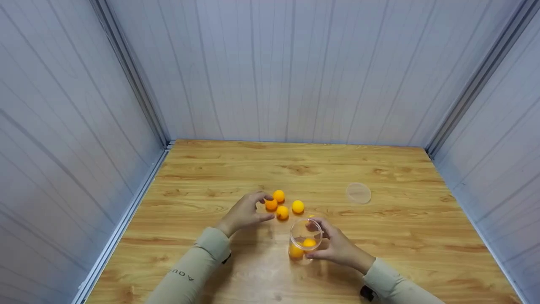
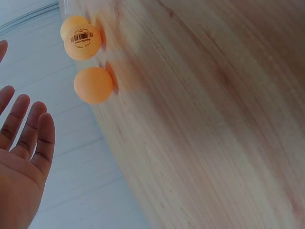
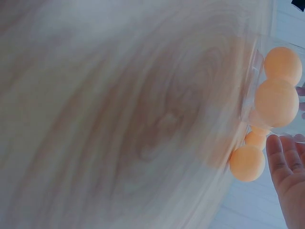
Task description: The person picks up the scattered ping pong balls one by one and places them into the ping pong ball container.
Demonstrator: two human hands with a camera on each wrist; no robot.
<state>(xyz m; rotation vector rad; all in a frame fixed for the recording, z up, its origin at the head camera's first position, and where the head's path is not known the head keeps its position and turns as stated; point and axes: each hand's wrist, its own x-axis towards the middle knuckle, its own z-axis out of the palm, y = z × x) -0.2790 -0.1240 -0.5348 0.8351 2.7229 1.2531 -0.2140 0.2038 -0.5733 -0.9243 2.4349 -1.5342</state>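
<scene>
My right hand (image 1: 339,249) grips a clear plastic jar (image 1: 291,234) from its right side, thumb at the near side and fingers behind. Two orange ping-pong balls (image 1: 296,252) lie inside the upright jar, seen stacked in the right wrist view. My left hand (image 1: 245,213) reaches toward a cluster of loose orange ping-pong balls (image 1: 282,212), its thumb and fingers spread apart at the nearest ones. In the left wrist view its fingers (image 2: 45,138) are extended, with nothing between them. One loose ball (image 2: 82,42) carries a dark printed barcode.
A clear round lid (image 1: 358,193) lies flat on the wooden table (image 1: 202,169), to the right of the balls. Another ball (image 1: 311,217) shows partly behind the jar and right hand. Pale panel walls (image 1: 270,76) enclose the table at the back and both sides.
</scene>
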